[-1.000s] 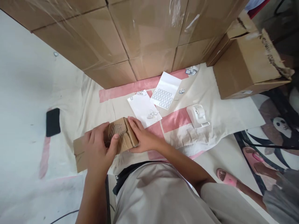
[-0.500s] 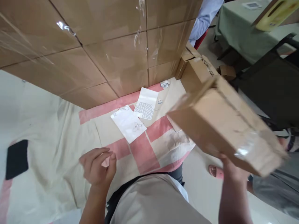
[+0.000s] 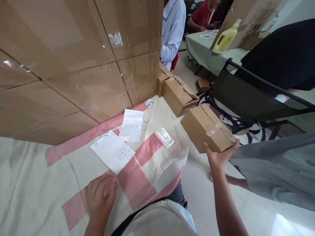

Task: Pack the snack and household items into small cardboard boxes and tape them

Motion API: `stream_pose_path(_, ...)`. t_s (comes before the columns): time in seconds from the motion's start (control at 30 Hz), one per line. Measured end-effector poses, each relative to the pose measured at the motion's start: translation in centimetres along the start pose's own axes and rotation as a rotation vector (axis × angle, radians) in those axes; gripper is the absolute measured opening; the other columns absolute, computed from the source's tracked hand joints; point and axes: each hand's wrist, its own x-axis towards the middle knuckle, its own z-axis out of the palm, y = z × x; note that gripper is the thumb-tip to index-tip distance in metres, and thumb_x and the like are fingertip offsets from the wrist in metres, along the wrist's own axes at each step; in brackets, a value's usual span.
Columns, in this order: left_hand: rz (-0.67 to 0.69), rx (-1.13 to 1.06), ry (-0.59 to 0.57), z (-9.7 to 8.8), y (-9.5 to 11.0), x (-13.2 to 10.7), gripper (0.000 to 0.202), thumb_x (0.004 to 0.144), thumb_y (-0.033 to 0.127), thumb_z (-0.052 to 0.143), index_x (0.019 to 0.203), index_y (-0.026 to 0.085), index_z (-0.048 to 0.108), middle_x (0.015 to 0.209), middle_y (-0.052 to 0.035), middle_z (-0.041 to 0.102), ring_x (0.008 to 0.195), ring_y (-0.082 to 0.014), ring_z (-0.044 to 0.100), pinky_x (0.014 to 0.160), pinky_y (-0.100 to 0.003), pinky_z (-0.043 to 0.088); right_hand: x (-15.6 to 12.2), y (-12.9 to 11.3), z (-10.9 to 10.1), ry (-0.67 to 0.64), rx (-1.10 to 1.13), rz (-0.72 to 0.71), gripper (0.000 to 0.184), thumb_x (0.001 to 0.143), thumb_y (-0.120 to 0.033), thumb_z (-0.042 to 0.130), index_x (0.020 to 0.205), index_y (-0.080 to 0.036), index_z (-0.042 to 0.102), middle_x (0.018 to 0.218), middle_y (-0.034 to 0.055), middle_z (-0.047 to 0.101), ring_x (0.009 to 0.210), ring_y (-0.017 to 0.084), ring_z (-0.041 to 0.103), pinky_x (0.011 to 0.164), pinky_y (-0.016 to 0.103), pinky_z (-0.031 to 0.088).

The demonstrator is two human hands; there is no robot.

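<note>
A: What is the near cloth [image 3: 31, 183] showing?
B: It's showing cream, with pink bands and blocks crossing it.
A: And the nearest carton [image 3: 205, 129]?
B: Wearing brown — the stacked boxes [image 3: 83, 82] are matching it.
A: The upper sheet [image 3: 134, 117]?
B: Staying white; rows of outlined rectangles are patterning it.
A: Farther off?
B: A yellow bottle [image 3: 225, 40] is standing out — the tablecloth [image 3: 208, 54] is showing pale green, the rug [image 3: 224, 120] a black-and-white panda.

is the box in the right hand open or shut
Looks shut: the box shows no raised flaps, and shiny tape lies by its seam. Its underside is hidden.
</note>
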Motion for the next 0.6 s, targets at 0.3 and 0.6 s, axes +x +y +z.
stream_pose_path(0.3, -0.078, -0.007, -0.074, 0.4, -1.5, -2.3, 0.007, 0.089, 0.022, 0.068, 0.094, 0.024, 0.063, 0.087, -0.006, 0.073, 0.079, -0.0251, 0.068, 0.074, -0.04, 0.049, 1.4, -0.2, 3.1, -0.056, 0.03, -0.065, 0.142, 0.062, -0.066, 0.082, 0.161, -0.014, -0.007, 0.162, 0.0265, 0.017, 0.153, 0.041, 0.024, 0.123, 0.062, 0.021)
stream_pose_path(0.6, -0.172, -0.073, -0.203, 1.5, -1.9, -2.8, 0.004, 0.093, 0.025, 0.063, 0.093, 0.023, 0.065, 0.089, -0.0049, 0.075, 0.084, -0.0249, 0.069, 0.078, -0.04, 0.05, 3.7, -1.8, 5.6, -0.131, -0.008, -0.059, 0.144, 0.063, -0.062, 0.081, 0.159, -0.002, -0.008, 0.16, 0.0329, 0.013, 0.153, 0.04, 0.019, 0.124, 0.055, 0.022)
